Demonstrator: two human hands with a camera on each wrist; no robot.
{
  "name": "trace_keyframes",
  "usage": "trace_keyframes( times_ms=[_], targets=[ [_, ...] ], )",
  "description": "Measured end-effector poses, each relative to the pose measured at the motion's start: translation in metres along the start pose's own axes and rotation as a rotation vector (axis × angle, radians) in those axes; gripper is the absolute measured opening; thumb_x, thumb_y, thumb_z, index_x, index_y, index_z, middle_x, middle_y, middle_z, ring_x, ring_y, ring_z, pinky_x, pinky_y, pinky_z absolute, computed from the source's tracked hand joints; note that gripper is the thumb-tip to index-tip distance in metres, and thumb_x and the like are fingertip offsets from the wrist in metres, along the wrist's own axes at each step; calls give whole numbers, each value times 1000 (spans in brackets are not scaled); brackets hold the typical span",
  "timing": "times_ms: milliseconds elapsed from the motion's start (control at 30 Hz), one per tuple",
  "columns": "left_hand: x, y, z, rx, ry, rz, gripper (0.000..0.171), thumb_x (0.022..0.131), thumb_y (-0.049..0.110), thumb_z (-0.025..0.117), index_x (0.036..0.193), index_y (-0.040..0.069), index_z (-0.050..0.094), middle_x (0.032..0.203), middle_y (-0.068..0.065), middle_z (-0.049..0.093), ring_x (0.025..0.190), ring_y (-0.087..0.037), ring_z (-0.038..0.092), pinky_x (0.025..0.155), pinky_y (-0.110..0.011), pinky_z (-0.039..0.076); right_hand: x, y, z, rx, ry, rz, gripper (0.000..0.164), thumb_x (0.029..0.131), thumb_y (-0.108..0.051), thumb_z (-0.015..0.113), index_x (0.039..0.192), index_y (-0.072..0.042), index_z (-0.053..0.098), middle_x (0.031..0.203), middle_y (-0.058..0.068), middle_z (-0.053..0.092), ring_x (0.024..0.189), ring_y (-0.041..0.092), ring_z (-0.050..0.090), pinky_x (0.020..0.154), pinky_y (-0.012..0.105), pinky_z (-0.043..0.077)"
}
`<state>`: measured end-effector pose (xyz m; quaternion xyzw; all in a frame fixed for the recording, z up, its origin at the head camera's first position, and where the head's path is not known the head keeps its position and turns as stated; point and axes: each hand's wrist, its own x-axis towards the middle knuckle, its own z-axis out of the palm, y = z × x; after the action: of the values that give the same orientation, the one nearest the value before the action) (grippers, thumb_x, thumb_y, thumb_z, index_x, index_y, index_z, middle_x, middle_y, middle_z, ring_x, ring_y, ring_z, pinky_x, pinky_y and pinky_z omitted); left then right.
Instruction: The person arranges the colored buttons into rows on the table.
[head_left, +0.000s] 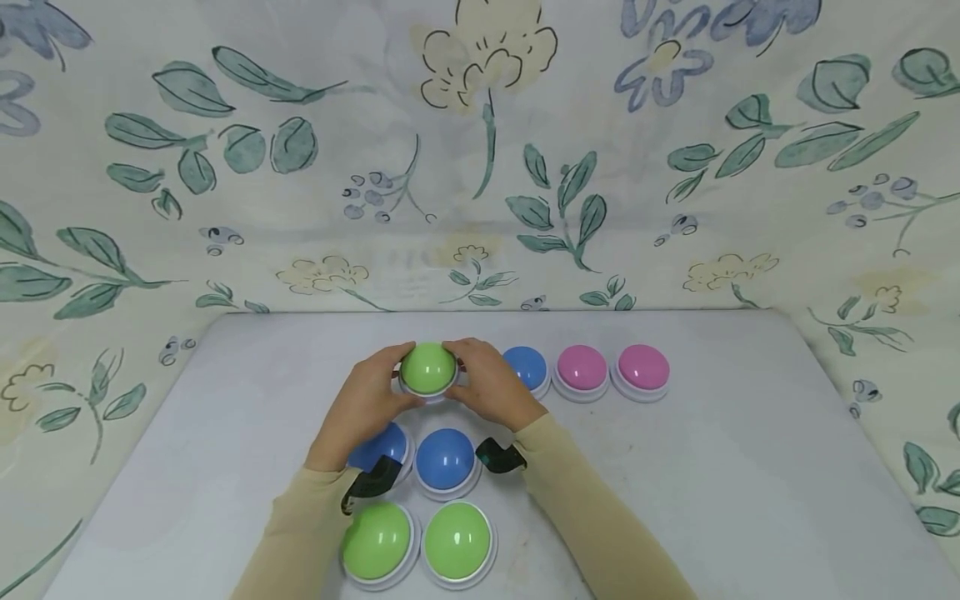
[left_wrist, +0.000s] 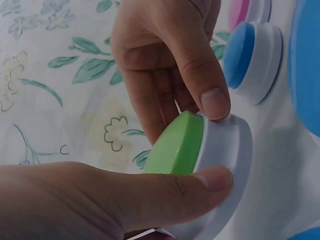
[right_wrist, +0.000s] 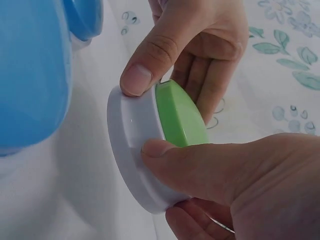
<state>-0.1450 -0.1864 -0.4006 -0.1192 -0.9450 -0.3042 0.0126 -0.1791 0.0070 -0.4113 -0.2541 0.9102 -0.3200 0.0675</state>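
Observation:
A round push button [head_left: 428, 368] with a green dome and white base is held between both hands near the back of the table. On its left side, my left hand [head_left: 369, 404] grips it, the thumb pressed to the white base [left_wrist: 220, 145]. From the right, my right hand [head_left: 491, 387] grips the same base, as the right wrist view also shows with the thumb [right_wrist: 165, 152] on the rim. Whether the base touches the table cannot be told. Just right of the right hand is a blue button [head_left: 525, 367], partly covered by it.
Two pink buttons [head_left: 582, 367] continue the back row rightward. Nearer the front are two blue buttons [head_left: 445, 458], the left one partly behind the left wrist, and two green buttons [head_left: 457, 540]. Floral cloth [head_left: 480, 167] stands behind the white table [head_left: 750, 467].

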Motion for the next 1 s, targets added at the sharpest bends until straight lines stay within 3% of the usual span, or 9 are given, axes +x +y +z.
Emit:
trace_keyframes(
  times_ms=[567,1000],
  targets=[
    [7,2,12,22,-31,19,72,77,1,80,140,-13,47,136,-29,56,118,-42,61,97,-51,53,-1,11,-3,-15,-19,15,67,86,-11,81,145,-3,51,134,13,59,113,21,61,99,32,52],
    [13,6,22,27,-59,-5,73,78,4,83,141,-11,47,135,-28,57,113,-40,63,96,-49,54,0,20,-5,-93,-68,49,68,87,-13,80,147,-4,49,139,13,56,128,24,55,111,35,44]
  ],
)
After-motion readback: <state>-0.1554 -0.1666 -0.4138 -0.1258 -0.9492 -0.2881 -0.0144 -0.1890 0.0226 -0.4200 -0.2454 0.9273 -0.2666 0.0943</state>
